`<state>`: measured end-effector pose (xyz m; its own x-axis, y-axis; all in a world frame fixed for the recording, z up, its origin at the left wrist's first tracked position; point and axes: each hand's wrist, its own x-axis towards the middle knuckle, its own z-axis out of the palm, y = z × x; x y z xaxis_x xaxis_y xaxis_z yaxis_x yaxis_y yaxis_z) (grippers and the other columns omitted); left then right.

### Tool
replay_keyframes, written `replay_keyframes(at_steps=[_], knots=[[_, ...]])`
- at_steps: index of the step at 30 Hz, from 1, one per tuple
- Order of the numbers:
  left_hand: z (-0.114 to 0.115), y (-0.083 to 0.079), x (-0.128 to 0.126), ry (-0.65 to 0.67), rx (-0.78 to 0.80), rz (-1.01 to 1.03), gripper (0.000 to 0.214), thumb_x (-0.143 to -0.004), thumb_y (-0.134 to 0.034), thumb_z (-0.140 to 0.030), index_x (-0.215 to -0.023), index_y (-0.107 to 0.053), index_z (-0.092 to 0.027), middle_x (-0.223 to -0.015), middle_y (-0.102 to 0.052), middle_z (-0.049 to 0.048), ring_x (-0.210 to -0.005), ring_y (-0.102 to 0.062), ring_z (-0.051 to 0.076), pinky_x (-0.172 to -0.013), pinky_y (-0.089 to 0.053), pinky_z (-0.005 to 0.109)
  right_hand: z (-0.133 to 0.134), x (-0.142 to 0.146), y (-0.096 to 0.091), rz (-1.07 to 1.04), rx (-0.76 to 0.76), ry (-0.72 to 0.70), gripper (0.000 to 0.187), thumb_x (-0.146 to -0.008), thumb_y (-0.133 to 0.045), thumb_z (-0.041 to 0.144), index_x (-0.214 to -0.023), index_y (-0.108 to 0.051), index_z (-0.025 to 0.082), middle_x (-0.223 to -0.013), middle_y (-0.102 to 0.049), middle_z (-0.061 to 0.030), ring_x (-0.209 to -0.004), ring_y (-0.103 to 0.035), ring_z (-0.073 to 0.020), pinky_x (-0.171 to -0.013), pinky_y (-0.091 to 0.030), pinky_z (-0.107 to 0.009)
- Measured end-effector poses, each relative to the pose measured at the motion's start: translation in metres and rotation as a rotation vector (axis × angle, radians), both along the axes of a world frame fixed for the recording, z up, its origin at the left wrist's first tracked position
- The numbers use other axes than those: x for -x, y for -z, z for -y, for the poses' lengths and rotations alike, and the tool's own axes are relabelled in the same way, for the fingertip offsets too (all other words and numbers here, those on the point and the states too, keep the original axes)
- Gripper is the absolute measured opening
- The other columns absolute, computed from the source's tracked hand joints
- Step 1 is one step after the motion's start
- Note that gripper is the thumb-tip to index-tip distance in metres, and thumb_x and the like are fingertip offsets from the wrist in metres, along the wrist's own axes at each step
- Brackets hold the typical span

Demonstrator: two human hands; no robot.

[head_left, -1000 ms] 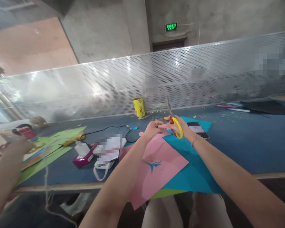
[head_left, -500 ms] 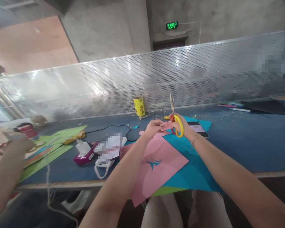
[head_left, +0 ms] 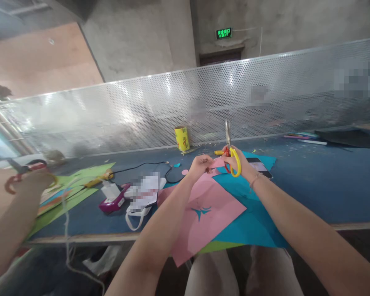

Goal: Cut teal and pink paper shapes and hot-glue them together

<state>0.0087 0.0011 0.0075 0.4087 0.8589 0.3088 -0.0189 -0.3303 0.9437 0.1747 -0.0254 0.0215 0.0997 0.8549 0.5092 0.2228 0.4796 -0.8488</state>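
Between both hands is a small folded piece of pink paper (head_left: 217,163). My left hand (head_left: 201,166) pinches its left side. My right hand (head_left: 237,161) has its fingers around scissors (head_left: 234,163) with yellow and red handles, blades pointing up and away from the paper; its fingertips also touch the paper's right side. Below my wrists lies a large pink sheet (head_left: 212,222) with a small cut-out through which blue shows. It rests on a blue sheet (head_left: 249,226), with a green edge underneath. A phone (head_left: 259,166) lies just right of my right hand.
A yellow can-like container (head_left: 182,139) stands by the perforated metal screen (head_left: 135,115). To the left are a purple power strip (head_left: 112,202), a cable and a white pouch (head_left: 134,220). Another person's hand (head_left: 37,185) holds scissors at far left. Markers (head_left: 311,142) lie at back right.
The view has shifted slightly. My hands stay at the pink piece, with the scissors still upright in the right one. The other person's hand and scissors at the left have risen a little.
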Motion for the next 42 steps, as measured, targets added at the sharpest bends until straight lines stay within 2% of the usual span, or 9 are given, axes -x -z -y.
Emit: replay_keyframes(at_steps=[4,8,12,15,20,23,30,37,42], knots=[[-0.001,0.002,-0.001,-0.035,0.037,-0.031,0.030,-0.064,-0.072,-0.043,-0.066,-0.061,-0.014,-0.037,-0.050,-0.0048,-0.033,-0.047,0.007,-0.040,-0.038,0.019,-0.004,-0.001,0.000,0.021,-0.049,0.014,0.021,-0.057,-0.059,0.024,-0.075,-0.048,0.021,-0.060,-0.049,0.0042,-0.055,-0.050,-0.0136,-0.057,-0.043,-0.030],[0.000,0.002,-0.003,-0.017,0.152,0.116,0.033,-0.053,-0.080,-0.039,-0.068,-0.067,-0.012,-0.061,-0.066,0.0050,-0.059,-0.063,0.014,-0.063,-0.052,0.027,-0.007,-0.003,0.004,0.111,-0.108,0.060,0.017,-0.061,-0.059,0.024,-0.075,-0.049,0.021,-0.061,-0.051,0.0032,-0.056,-0.052,-0.0142,-0.059,-0.045,-0.030],[-0.002,0.005,-0.004,-0.079,0.176,0.230,0.032,-0.052,-0.080,-0.038,-0.066,-0.069,-0.011,-0.070,-0.068,0.0089,-0.073,-0.065,0.019,-0.080,-0.051,0.037,-0.009,-0.003,0.012,0.094,-0.032,0.093,0.022,-0.065,-0.063,0.031,-0.079,-0.049,0.022,-0.060,-0.052,0.0032,-0.048,-0.051,-0.0134,-0.048,-0.043,-0.029],[-0.005,0.006,-0.005,-0.177,0.140,0.236,0.027,-0.051,-0.081,-0.029,-0.069,-0.071,-0.012,-0.070,-0.068,0.0070,-0.071,-0.063,0.017,-0.078,-0.050,0.035,-0.009,-0.001,0.014,-0.034,0.048,0.076,0.031,-0.064,-0.067,0.036,-0.081,-0.046,0.022,-0.062,-0.053,0.0029,-0.043,-0.049,-0.0128,-0.042,-0.042,-0.028],[-0.008,0.006,-0.007,-0.333,0.071,0.259,0.035,-0.049,-0.079,-0.017,-0.084,-0.070,-0.013,-0.069,-0.066,0.0026,-0.062,-0.057,0.011,-0.064,-0.048,0.026,-0.008,0.004,0.013,-0.274,0.124,-0.013,0.044,-0.055,-0.073,0.032,-0.086,-0.042,0.024,-0.068,-0.053,0.0028,-0.057,-0.058,-0.0169,-0.047,-0.049,-0.030],[-0.009,0.005,-0.008,-0.411,0.071,0.264,0.031,-0.051,-0.077,-0.014,-0.081,-0.069,-0.013,-0.072,-0.064,0.0020,-0.061,-0.055,0.009,-0.062,-0.046,0.023,-0.007,0.007,0.013,-0.337,0.134,-0.109,0.049,-0.052,-0.074,0.030,-0.086,-0.039,0.024,-0.069,-0.053,0.0037,-0.059,-0.059,-0.0162,-0.051,-0.050,-0.030],[-0.003,0.001,-0.010,-0.282,0.147,0.383,0.024,-0.052,-0.076,-0.015,-0.068,-0.059,-0.015,-0.062,-0.057,-0.0029,-0.059,-0.056,0.008,-0.062,-0.047,0.023,-0.006,0.009,0.013,-0.302,0.135,-0.097,0.054,-0.048,-0.076,0.029,-0.085,-0.038,0.024,-0.061,-0.052,0.0073,-0.046,-0.053,-0.0131,-0.045,-0.043,-0.028],[0.004,-0.004,-0.007,-0.149,0.199,0.143,0.021,-0.057,-0.077,-0.022,-0.065,-0.060,-0.014,-0.060,-0.061,0.0008,-0.055,-0.057,0.010,-0.064,-0.050,0.027,-0.015,-0.002,0.010,-0.287,0.040,0.012,0.051,-0.050,-0.075,0.029,-0.087,-0.040,0.023,-0.066,-0.057,0.0042,-0.048,-0.054,-0.0132,-0.049,-0.045,-0.029],[0.003,0.000,-0.006,-0.064,0.209,0.162,0.028,-0.056,-0.079,-0.024,-0.070,-0.058,-0.013,-0.063,-0.063,0.0014,-0.059,-0.061,0.011,-0.068,-0.052,0.029,-0.016,-0.009,0.012,-0.187,0.004,0.002,0.047,-0.056,-0.073,0.034,-0.089,-0.041,0.023,-0.069,-0.058,0.0022,-0.049,-0.054,-0.0138,-0.049,-0.046,-0.030]])
